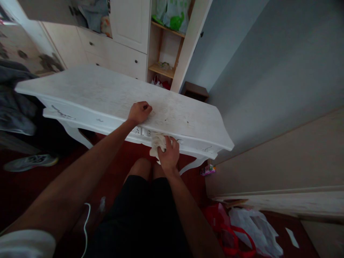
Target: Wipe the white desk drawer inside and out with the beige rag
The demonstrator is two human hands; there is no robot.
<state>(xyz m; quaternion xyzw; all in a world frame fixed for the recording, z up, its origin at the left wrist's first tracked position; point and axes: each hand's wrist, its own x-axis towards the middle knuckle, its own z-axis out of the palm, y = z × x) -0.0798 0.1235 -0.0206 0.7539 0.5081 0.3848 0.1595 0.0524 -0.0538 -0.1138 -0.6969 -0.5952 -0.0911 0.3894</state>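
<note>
A white table (88,84) with smudges and dark specks on its top stands across my view. My left hand (140,111) rests curled in a loose fist on the tabletop near its front edge, with nothing visible in it. Lower and to the right, my right hand (170,154) grips a crumpled off-white cloth (158,143) against the table's front. Beside the cloth, carved ornament (137,130) decorates the front panel. The cloth and fingers hide part of that panel.
Behind the table stands a white cabinet (130,27) with open shelves. A grey wall (268,82) borders the right side. Red and white bags (254,229) lie on the floor at lower right, a shoe (30,162) at left, and a white cable (86,229) near my legs.
</note>
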